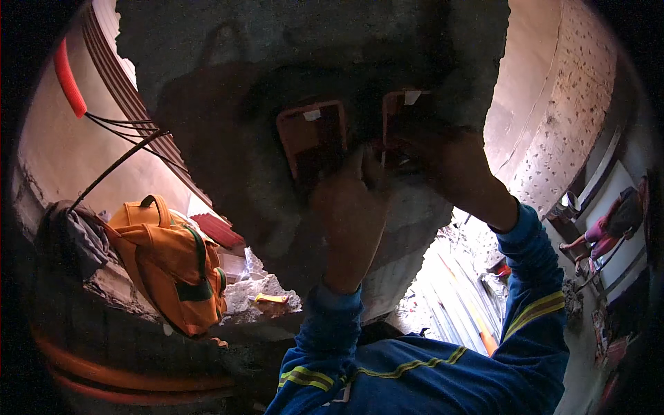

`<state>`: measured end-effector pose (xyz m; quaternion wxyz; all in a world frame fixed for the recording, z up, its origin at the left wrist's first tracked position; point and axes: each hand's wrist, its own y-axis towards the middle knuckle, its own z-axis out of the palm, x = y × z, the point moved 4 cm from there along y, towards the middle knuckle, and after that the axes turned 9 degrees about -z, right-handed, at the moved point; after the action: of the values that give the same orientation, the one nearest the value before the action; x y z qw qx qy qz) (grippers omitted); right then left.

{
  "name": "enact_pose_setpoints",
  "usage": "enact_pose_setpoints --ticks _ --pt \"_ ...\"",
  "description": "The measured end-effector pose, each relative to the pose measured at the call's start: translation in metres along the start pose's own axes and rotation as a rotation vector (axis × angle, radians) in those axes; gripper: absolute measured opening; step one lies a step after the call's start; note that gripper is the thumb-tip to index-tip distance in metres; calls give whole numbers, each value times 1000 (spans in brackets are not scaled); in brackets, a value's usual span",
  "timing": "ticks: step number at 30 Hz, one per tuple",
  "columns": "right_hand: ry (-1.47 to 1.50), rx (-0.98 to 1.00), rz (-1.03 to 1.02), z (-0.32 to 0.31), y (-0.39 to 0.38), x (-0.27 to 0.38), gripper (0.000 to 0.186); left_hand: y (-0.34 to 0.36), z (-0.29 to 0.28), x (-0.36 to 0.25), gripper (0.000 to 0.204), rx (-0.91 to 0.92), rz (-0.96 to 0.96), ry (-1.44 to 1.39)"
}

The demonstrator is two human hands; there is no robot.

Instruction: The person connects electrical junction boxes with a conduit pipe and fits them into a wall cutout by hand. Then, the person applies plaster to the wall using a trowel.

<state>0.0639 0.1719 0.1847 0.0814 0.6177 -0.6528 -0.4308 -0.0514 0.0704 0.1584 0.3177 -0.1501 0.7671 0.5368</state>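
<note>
An orange bag (169, 259) with dark green trim sits on a rough ledge at the left, touching a bundle of grey cloth (77, 238) on its left side. Near the bag's lower right, a small yellow tool (271, 299) lies on pale rubble (259, 287). Above, a red corrugated conduit (69, 77) runs along the pale wall, with black cables (124, 145) trailing down from it. Orange pipes (131, 387) curve along the bottom left. Far right, another person (609, 225) in pink clothing stands well apart.
</note>
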Motion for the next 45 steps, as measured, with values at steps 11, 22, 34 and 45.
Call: enact_pose_setpoints --ticks 11,22,34,45 --pt "4 105 80 4 3 -3 37 -19 -20 14 17 -125 6 -187" --pt "22 44 43 6 4 -3 45 -6 -22 15 29 31 -116 -93" --pt "-20 -85 -72 -8 3 13 34 -10 -18 -15 23 -75 145 486" --pt "390 -125 343 15 -29 30 36 -4 2 -1 17 -52 48 320"
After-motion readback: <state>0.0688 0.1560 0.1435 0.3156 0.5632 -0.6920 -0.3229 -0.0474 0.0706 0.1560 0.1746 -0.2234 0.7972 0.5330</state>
